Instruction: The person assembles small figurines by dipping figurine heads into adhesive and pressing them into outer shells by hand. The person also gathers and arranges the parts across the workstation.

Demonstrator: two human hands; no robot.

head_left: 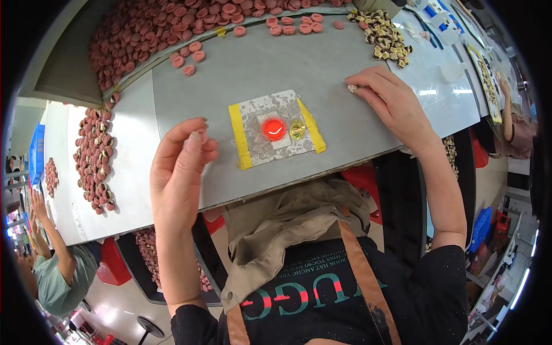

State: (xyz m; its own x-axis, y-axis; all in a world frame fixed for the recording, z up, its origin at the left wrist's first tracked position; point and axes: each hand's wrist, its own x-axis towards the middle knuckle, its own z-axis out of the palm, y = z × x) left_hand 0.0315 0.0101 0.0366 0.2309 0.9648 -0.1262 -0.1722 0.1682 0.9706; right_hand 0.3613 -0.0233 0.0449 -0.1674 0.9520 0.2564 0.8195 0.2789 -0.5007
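My left hand (183, 158) is raised over the grey table (259, 63), fingers pinched on a small pink round cap (201, 136). To its right lies a square worn pad edged with yellow tape (276, 128), with a glowing red light (274, 129) at its middle and a small gold round piece (296, 130) beside it. My right hand (391, 100) rests flat on the table right of the pad, fingertips pressing a tiny pale piece (352, 88). A heap of brown and gold pieces (388, 35) lies just beyond that hand.
A big pile of pink caps (155, 26) fills the far left of the table, with loose ones (293, 26) along the back. More caps (95, 155) lie on the white bench at left, where another person (54, 259) works. Crates stand under the table.
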